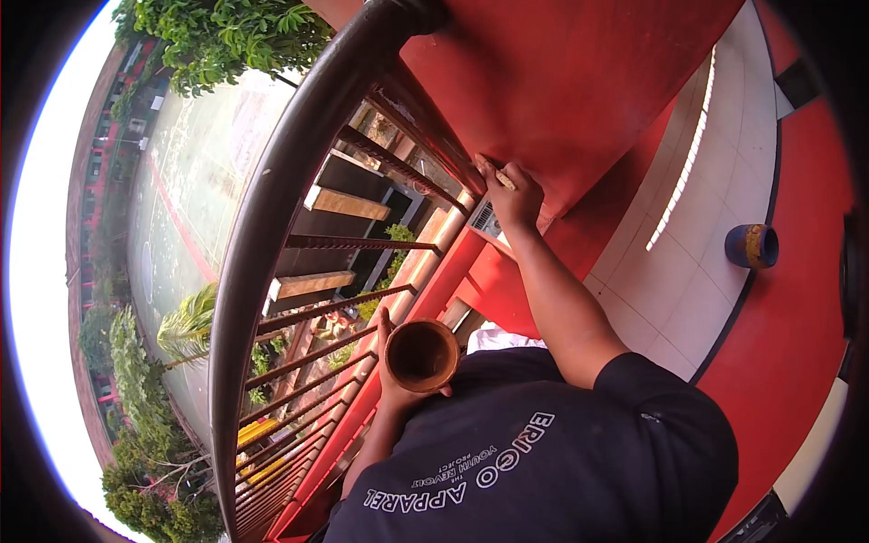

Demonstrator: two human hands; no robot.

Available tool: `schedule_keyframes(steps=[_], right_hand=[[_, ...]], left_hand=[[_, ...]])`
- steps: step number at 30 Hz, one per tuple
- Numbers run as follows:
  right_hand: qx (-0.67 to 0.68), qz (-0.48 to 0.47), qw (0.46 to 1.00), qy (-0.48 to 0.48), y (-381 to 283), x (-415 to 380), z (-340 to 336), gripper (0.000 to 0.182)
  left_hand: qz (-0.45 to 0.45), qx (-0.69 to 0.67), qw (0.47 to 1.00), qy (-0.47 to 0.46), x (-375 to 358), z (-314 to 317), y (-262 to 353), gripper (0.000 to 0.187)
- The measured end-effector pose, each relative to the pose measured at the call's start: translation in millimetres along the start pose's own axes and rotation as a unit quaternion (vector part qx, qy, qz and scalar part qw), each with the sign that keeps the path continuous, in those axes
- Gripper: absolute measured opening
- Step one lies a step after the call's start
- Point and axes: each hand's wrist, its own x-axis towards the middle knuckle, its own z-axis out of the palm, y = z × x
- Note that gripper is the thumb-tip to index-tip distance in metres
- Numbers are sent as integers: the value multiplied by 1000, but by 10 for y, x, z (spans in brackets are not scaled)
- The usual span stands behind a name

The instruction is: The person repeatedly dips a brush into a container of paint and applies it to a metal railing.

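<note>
My left hand (398, 385) is wrapped round a brown pot (423, 355), held upright in front of my dark shirt with its opening facing me. Its inside is dark, and I cannot make out what it contains. Farther out, my right hand (518, 195) is closed on a paintbrush (505, 180); only a short pale part of its handle shows and the bristles are hidden. That hand is at the lower end of the brown metal railing (457, 167), close beside the red wall (579, 100).
A thick dark handrail (262, 208) with twisted bars runs along my left, with plants and a court beyond. On the right, a blue and yellow pot (751, 246) stands near the edge of the white tiled floor (656, 290), beside red flooring.
</note>
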Motion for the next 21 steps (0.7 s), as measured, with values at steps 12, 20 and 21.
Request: schedule_keyframes(steps=[12, 20, 21], right_hand=[[-20, -23, 1000, 4, 102, -79, -320, 31], [-12, 6, 1000, -4, 350, -221, -411, 31], [-33, -31, 999, 11, 332, -207, -459, 31]], left_hand=[[16, 2, 1000, -1, 93, 59, 213, 162], [9, 7, 1000, 5, 104, 52, 225, 161], [7, 8, 1000, 5, 98, 51, 215, 161]])
